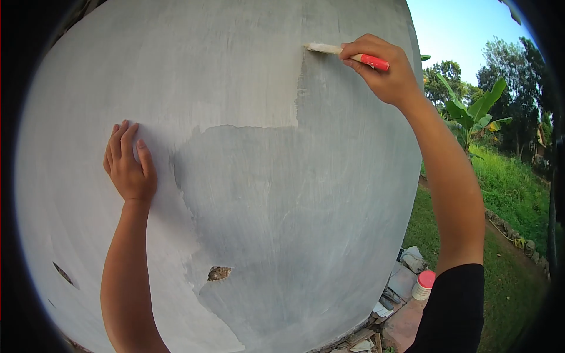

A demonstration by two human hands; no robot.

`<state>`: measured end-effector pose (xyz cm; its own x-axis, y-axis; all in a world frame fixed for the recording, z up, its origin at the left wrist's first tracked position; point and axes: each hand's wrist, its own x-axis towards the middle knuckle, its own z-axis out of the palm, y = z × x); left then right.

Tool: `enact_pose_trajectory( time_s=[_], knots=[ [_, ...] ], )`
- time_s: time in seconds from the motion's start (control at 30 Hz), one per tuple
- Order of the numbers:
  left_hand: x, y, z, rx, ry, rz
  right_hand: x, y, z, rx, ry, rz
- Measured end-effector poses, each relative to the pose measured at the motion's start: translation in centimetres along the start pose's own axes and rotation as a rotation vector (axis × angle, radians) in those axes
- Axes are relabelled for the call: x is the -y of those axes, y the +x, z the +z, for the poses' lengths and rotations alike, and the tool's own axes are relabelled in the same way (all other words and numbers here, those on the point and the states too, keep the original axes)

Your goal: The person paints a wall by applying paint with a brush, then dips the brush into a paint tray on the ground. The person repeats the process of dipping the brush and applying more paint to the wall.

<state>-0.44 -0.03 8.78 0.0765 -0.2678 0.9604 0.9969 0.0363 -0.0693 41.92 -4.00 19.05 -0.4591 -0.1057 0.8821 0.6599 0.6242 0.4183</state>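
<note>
My right hand grips a paintbrush with a red-ended handle. Its pale bristles point left and touch the wall at the upper edge of a darker grey patch. Lighter paint covers the wall to the left of and above that patch. On the left, my left hand rests against the lighter part of the wall, fingers stretched upward and holding nothing. Below the patch's middle, a small brown hole shows in the wall.
A tub with a red lid stands on paving at the lower right, beside rubble along the wall's foot. Grass, a banana plant, a stone edging and trees lie beyond the wall's right edge. A dark slit marks the lower left wall.
</note>
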Motion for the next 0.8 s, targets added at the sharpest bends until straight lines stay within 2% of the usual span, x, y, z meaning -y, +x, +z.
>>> enact_pose_trajectory(
  time_s=[0.1,0.2,0.33,0.4,0.47,0.5,0.57,0.7,0.77,0.8],
  knots=[
    [-0.2,-0.1,0.0,-0.006,-0.011,-0.004,2.0,-4.1,1.7,0.158,-0.112,-0.008],
    [0.5,0.2,0.2,-0.036,0.006,-0.004,5.8,-9.9,1.6,0.386,0.208,-0.019],
    [0.1,0.0,0.0,-0.021,-0.001,0.011,3.5,-6.8,-0.2,0.372,0.362,0.241],
    [0.2,-0.1,0.1,-0.022,0.013,0.022,1.8,-3.0,-0.3,0.273,0.332,0.433],
    [0.5,-0.2,0.5,-0.018,0.044,0.018,0.6,0.1,-0.5,0.106,0.264,0.298],
    [0.5,-0.1,0.5,-0.021,0.04,0.025,0.2,0.7,-0.3,0.099,0.261,0.303],
    [0.5,-0.2,0.4,-0.013,0.044,0.02,-0.3,0.9,0.0,-0.082,-0.004,-0.1],
    [0.9,-0.1,0.4,-0.018,0.043,0.024,2.9,-6.5,2.2,0.251,-0.1,-0.225],
    [0.6,-0.1,0.3,-0.002,0.043,0.018,6.1,-10.8,1.6,0.496,-0.006,-0.259],
    [0.4,-0.2,0.4,-0.007,0.027,0.0,7.0,-11.7,1.0,0.591,0.111,-0.168]
  ],
)
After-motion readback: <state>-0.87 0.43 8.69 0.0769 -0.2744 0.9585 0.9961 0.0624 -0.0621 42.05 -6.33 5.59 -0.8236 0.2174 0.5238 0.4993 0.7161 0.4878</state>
